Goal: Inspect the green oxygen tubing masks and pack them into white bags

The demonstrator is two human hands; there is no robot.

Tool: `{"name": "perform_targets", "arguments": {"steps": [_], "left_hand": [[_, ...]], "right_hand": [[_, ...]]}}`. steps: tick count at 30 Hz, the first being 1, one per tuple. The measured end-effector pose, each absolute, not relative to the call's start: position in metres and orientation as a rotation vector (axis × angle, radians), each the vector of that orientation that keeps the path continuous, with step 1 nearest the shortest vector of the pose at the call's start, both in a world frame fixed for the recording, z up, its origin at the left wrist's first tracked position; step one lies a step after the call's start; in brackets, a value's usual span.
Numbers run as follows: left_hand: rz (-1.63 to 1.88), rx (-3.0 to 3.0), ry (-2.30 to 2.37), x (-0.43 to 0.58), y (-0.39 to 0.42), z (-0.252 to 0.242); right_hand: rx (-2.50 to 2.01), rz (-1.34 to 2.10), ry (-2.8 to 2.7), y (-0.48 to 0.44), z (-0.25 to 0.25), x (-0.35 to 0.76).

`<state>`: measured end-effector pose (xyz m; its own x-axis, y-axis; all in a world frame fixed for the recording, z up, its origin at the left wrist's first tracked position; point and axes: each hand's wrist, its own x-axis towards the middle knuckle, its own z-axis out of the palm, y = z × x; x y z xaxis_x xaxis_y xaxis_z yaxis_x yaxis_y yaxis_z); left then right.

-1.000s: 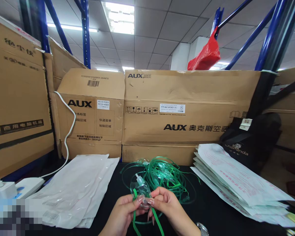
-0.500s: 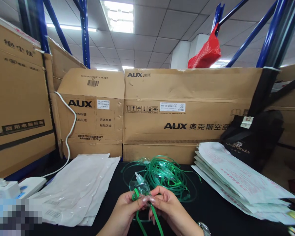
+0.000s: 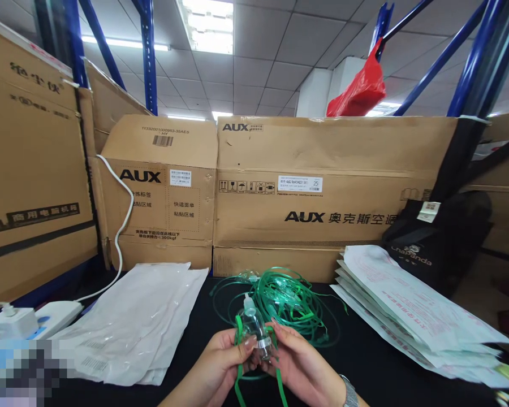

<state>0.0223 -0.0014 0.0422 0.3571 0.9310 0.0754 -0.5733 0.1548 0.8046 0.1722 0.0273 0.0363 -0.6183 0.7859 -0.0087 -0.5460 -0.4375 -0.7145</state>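
Pointing upward, clear mask [image 3: 253, 325], axis near-vertical

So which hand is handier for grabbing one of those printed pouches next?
Probably the right hand: the printed pouches are stacked on its side, while the left hand sits farther off. Both hold the mask.

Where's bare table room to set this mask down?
Bare table lies between the green tubing pile and the printed pouch stack, and a narrower strip between the white pouches and the left hand. Centre is crowded: that hand and the right hand hold the mask.
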Motion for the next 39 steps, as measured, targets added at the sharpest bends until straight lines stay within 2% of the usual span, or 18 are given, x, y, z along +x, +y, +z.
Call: {"name": "perform_targets", "arguments": {"steps": [13, 39], "left_hand": [[1.097, 0.839, 0.527, 0.024, -0.003, 0.037], [1.083, 0.745, 0.543, 0.028, 0.004, 0.026]], "right_hand": [[-0.35, 2.043, -1.024, 0.023, 0.04, 0.173], [-0.594, 1.824, -1.156, 0.019, 0.047, 0.168]]}}
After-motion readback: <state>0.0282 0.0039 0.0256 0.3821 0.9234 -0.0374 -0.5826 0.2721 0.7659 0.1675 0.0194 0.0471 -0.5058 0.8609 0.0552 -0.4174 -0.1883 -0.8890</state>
